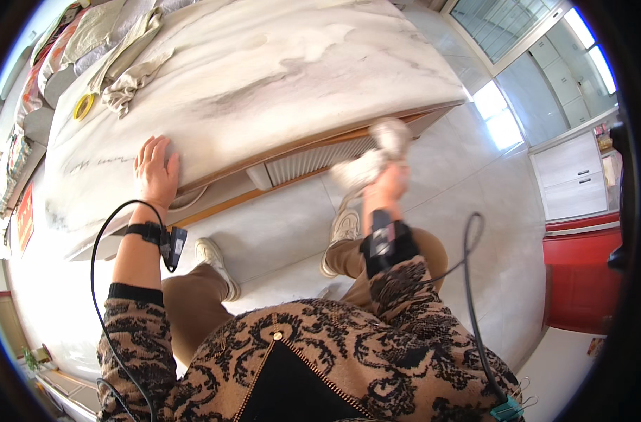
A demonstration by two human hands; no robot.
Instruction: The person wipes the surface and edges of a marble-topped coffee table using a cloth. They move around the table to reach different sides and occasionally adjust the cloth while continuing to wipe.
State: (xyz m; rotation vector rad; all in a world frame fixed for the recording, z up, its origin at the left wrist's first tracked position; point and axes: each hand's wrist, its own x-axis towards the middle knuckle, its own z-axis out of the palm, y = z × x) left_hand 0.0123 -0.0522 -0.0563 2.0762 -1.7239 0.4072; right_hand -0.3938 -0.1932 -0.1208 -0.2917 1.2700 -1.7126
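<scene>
My left hand (pixel 157 171) lies flat on the near left edge of a marble-patterned tabletop (pixel 257 89), with nothing in it. Off the table's front edge, my right hand (pixel 386 182) grips a bunched whitish cloth (pixel 360 168). Motion blurs both this hand and the cloth, and a part of the cloth puffs up beyond the fingers. Below the tabletop, a ribbed panel (pixel 320 161) shows beneath the wooden edge. A crumpled beige cloth (pixel 133 79) and a yellow ring, perhaps a tape roll (pixel 83 107), lie on the table's left part.
A sofa with several cushions (pixel 91 45) runs along the far left. My shoes (pixel 215 266) stand on the pale tiled floor (pixel 278 237). To the right are a white drawer cabinet (pixel 573 176) and a red cabinet (pixel 581 274). Black cables (pixel 471 295) hang beside my arms.
</scene>
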